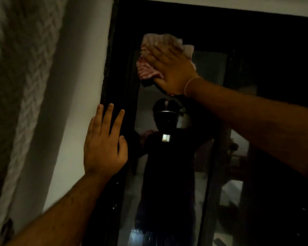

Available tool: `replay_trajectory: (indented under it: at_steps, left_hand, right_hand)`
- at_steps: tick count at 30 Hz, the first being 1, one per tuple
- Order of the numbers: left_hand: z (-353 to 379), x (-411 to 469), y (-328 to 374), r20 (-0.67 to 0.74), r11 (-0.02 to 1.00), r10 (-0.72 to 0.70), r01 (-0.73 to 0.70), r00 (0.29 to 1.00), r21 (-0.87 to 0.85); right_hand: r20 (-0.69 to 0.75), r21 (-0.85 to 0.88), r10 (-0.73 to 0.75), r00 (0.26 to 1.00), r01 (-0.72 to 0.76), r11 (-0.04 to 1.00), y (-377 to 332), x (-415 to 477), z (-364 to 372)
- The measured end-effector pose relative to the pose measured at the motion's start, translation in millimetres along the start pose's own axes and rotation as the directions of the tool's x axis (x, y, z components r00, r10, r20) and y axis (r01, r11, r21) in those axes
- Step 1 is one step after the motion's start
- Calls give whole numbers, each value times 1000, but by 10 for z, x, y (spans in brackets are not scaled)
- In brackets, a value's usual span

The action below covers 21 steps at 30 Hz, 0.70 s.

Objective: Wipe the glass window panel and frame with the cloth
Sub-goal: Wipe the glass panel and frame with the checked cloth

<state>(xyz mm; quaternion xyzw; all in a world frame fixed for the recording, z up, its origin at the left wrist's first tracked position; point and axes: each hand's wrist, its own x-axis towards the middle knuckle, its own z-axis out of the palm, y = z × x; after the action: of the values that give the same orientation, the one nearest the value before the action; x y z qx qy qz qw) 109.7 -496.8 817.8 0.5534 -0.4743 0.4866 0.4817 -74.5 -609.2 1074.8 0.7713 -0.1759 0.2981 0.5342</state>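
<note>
A dark glass window panel (208,71) in a black frame (122,55) fills the middle and right of the head view. My right hand (169,70) presses a crumpled pink-and-white cloth (149,68) flat against the top of the glass, near the upper left corner of the pane. My left hand (103,142) lies open with fingers spread, flat on the left upright of the frame where it meets the white wall. The glass reflects a dark figure of a person.
A white wall (75,86) runs along the left of the frame. A pale patterned curtain (20,77) hangs further left. A second dark pane (274,121) lies to the right, behind a vertical bar (212,166).
</note>
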Motion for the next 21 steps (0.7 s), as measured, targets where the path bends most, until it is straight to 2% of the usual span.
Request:
replay_trajectory:
  at_steps: [4, 6, 9, 12, 15, 17, 19, 21]
  left_hand:
    - [-32, -5, 10, 12, 1000, -12, 12, 1000, -14]
    - [-55, -10, 27, 15, 999, -19, 20, 1000, -34]
    - [-68, -13, 18, 14, 999, -22, 23, 1000, -46]
    - [-78, -6, 28, 15, 998, -17, 18, 1000, -60]
    - [-63, -7, 34, 3, 998, -17, 17, 1000, -62]
    - [-63, -15, 31, 0, 998, -16, 16, 1000, -53]
    - [-68, -22, 37, 6, 999, -12, 13, 1000, -49]
    - [-66, -23, 47, 8, 999, -10, 10, 1000, -46]
  right_hand:
    - [-7, 34, 53, 999, -53, 998, 108, -145, 5]
    - [-54, 55, 166, 985, -163, 985, 162, -395, 69]
    - [-91, 92, 373, 923, -365, 926, 191, -927, 147]
    - [-48, 37, 417, 908, -416, 909, -66, -1592, 259]
    - [118, 8, 215, 969, -217, 976, -658, -2347, 511]
    - [221, 33, 42, 974, -50, 998, -1186, -2950, 661]
    - [283, 115, -150, 947, 122, 986, -1761, -3543, 692]
    - [418, 202, -297, 858, 231, 952, -2293, -3754, 729]
